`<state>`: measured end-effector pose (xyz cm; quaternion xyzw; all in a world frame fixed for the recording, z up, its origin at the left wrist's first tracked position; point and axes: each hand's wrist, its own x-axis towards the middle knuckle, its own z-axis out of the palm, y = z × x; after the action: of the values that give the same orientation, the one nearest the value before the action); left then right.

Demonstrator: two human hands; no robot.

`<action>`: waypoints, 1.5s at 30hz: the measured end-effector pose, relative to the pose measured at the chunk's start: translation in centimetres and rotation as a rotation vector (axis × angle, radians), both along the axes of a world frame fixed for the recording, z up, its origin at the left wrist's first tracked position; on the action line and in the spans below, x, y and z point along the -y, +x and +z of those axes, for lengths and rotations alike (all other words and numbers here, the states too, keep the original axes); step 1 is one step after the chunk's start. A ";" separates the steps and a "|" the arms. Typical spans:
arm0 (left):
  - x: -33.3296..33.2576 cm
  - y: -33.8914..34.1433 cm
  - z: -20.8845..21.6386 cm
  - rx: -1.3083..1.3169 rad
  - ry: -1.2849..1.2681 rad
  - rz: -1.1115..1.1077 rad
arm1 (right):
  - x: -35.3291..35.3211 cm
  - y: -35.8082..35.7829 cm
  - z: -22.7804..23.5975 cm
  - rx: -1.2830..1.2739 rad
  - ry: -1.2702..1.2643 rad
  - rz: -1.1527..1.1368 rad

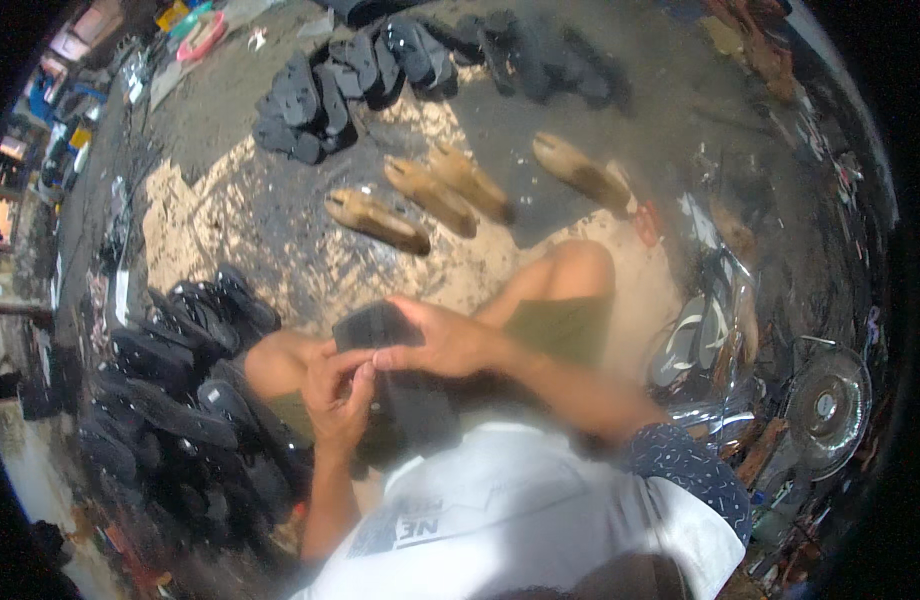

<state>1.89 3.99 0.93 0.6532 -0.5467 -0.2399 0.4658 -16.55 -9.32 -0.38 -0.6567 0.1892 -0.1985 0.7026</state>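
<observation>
- Head view: my left fingers and my right fingers grasp a flat black piece between my knees.
- Four tan foot-shaped forms lie beyond it.
- Black footwear is heaped at my left.

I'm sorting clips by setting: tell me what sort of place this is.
Probably a small, informal footwear workshop: four tan foot-shaped forms lie in front of the person, dark footwear is piled around, and the right hand holds a dark piece.
</observation>
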 end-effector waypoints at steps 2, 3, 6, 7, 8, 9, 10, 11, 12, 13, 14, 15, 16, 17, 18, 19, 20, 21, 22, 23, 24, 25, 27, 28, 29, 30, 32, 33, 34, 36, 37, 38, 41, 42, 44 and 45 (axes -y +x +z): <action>0.6 -1.2 1.7 -0.076 -0.020 -0.055 | -0.2 -0.3 -1.2 0.053 0.055 -0.013; 0.5 -0.8 1.6 -0.003 -0.006 -0.075 | -0.7 -0.2 -2.2 0.048 0.034 -0.065; 0.0 -0.2 0.9 0.023 0.001 -0.046 | -1.5 -0.2 -2.0 0.080 0.145 -0.071; -0.4 -0.2 0.2 -0.033 0.022 -0.018 | -1.9 0.0 -2.4 0.149 0.126 -0.121; -0.9 0.0 -0.4 -0.091 0.037 0.014 | -2.2 0.1 -2.3 0.177 0.417 -0.070; -0.6 -0.4 0.5 -0.125 0.068 0.034 | -2.2 0.0 -2.8 0.139 0.413 -0.141; -0.1 -0.9 1.5 -0.165 0.093 0.049 | -2.3 0.0 -2.8 0.096 0.403 -0.216; -0.5 -1.0 1.4 -0.175 0.081 0.049 | -2.9 0.0 -2.4 0.076 0.366 -0.240; -0.5 -0.9 1.3 -0.142 0.061 0.045 | -2.9 0.1 -1.3 0.063 0.311 -0.270; -0.3 -0.8 1.0 -0.122 0.042 0.032 | -2.9 0.0 -0.3 0.038 0.255 -0.312; -0.3 -0.8 0.9 -0.101 0.022 0.017 | -3.1 0.1 0.2 0.037 0.192 -0.309; -0.4 -0.6 0.8 -0.075 0.054 0.006 | -3.1 0.0 0.6 0.035 0.120 -0.311; -0.3 -0.7 0.8 -0.062 0.051 -0.003 | -3.2 0.2 0.2 0.024 0.112 -0.317; -0.1 -0.7 0.9 -0.048 0.047 -0.011 | -3.2 0.3 -0.2 0.013 0.103 -0.325; 0.1 -0.8 1.1 -0.034 0.043 -0.017 | -3.2 0.4 -0.5 0.001 0.094 -0.331; 0.1 -1.0 1.3 -0.086 0.082 0.000 | -3.3 0.4 -1.1 0.012 0.168 -0.328; 0.0 -1.3 1.6 -0.137 0.120 0.018 | -3.2 0.2 -1.1 0.008 0.209 -0.322; -0.2 -1.5 1.8 -0.189 0.161 0.040 | -3.2 0.2 -1.2 0.004 0.250 -0.310; -0.1 -1.6 1.8 -0.185 0.153 0.043 | -3.1 -0.1 -0.9 -0.016 0.259 -0.294; 0.0 -1.7 1.8 -0.181 0.145 0.045 | -3.0 -0.2 -0.4 -0.024 0.194 -0.324; 0.2 -1.7 1.8 -0.177 0.133 0.048 | -3.0 -0.3 0.1 -0.034 0.127 -0.354; 0.3 -1.6 1.4 -0.117 0.087 0.045 | -3.1 -0.3 0.7 -0.031 -0.014 -0.429; 0.5 -1.4 0.5 0.008 -0.006 0.041 | -3.2 -0.5 1.6 -0.045 -0.328 -0.526; 0.6 -1.5 0.5 -0.009 -0.001 0.053 | -3.1 -0.7 1.9 -0.063 -0.501 -0.548; 0.7 -1.7 0.7 -0.025 0.004 0.066 | -3.1 -0.7 1.6 -0.064 -0.618 -0.555; 0.7 -2.0 0.8 -0.050 0.013 0.068 | -3.0 -0.7 1.4 -0.072 -0.739 -0.574; 0.8 -2.0 1.1 0.012 0.040 0.039 | -3.0 -0.5 0.0 -0.055 -0.833 -0.584; 0.7 -2.0 1.2 0.049 0.052 0.032 | -3.1 -0.4 -0.2 -0.040 -0.863 -0.591; 0.7 -2.2 1.0 -0.009 0.049 0.061 | -3.0 -0.4 -0.4 -0.025 -0.898 -0.600; 0.6 -2.7 0.0 -0.126 0.046 0.117 | -3.0 -0.1 -0.4 -0.022 -0.904 -0.637; 0.5 -2.6 -0.1 -0.105 0.043 0.109 | -3.1 0.0 -0.4 -0.028 -0.880 -0.657; 0.3 -2.4 -0.2 -0.085 0.039 0.100 | -3.4 0.1 -0.5 -0.051 -0.807 -0.687; 0.3 -2.2 -0.2 0.054 0.002 0.056 | -4.3 0.3 -1.0 -0.097 -0.754 -0.765; 0.6 -2.3 -0.1 0.112 -0.019 0.037 | -4.5 0.5 -1.4 -0.090 -0.701 -0.771; 1.1 -2.4 -0.3 0.092 -0.059 0.072 | -5.1 1.1 -2.9 -0.052 -0.532 -0.767; 1.0 -2.5 -0.5 0.012 -0.013 0.111 | -5.0 1.5 -3.1 -0.028 -0.386 -0.739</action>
<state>-0.63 2.95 0.40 0.6809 -0.5139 -0.2060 0.4794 -15.09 -4.37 -3.49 -0.6668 0.3809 -0.4602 0.4455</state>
